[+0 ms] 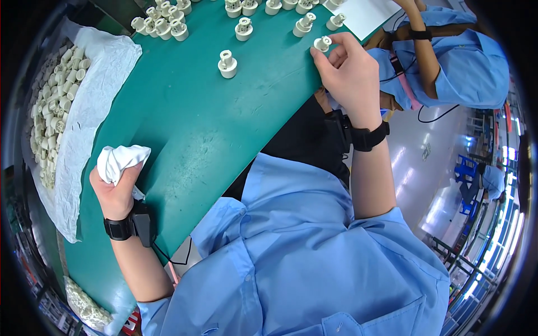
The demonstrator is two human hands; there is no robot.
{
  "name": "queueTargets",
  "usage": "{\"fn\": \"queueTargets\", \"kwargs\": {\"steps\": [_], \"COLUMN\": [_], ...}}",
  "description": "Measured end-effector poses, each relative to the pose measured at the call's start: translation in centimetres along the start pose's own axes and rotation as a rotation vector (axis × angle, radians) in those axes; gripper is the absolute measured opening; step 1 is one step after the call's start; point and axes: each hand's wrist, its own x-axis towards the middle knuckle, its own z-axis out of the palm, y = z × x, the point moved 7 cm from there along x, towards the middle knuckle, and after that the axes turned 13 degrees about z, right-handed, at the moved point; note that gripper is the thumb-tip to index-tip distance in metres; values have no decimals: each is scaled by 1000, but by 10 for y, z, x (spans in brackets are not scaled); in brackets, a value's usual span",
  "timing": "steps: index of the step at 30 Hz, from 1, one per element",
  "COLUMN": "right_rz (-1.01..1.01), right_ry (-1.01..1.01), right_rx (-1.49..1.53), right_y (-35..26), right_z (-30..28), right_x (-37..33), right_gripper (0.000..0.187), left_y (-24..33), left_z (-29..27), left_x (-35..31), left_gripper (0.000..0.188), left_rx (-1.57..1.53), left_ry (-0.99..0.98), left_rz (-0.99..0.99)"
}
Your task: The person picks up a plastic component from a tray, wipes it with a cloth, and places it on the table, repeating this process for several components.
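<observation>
My left hand (116, 195) is closed around a crumpled white cloth (122, 159), over the left part of the green tabletop (185, 129). At the table's right edge my right hand (354, 73) pinches a small white plastic fitting (323, 43) between thumb and fingertips. This fitting has a round base and a narrower slotted top. Similar fittings stand upright close by, one (304, 25) just beyond my fingers and another (227, 64) alone nearer the table's middle.
A white-lined container (115, 59) heaped with loose white plastic caps (56, 106) lies at the left. Several fittings (165, 21) cluster at the far edge. A white sheet (364, 17) lies at the far right beside a co-worker in blue (471, 61). A clear bag (87, 302) sits lower left.
</observation>
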Motion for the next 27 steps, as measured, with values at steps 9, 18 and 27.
{"fn": "queueTargets", "kwargs": {"steps": [9,18,27], "right_rz": [-226,-316,-184], "right_ry": [-158,-111,-169], "right_rx": [298,323,291], "right_y": [-89,-116,-106], "right_z": [-21,-14,-2], "right_x": [-42,-47,-46], "right_gripper": [26,29,28], "left_y": [0,1,3], "left_z": [-2,0,1], "left_x": [-2,0,-3], "left_gripper": [20,20,19], "left_rx": [20,23,25], "left_ry": [-11,-14,-2], "left_rz": [-6,23,10]}}
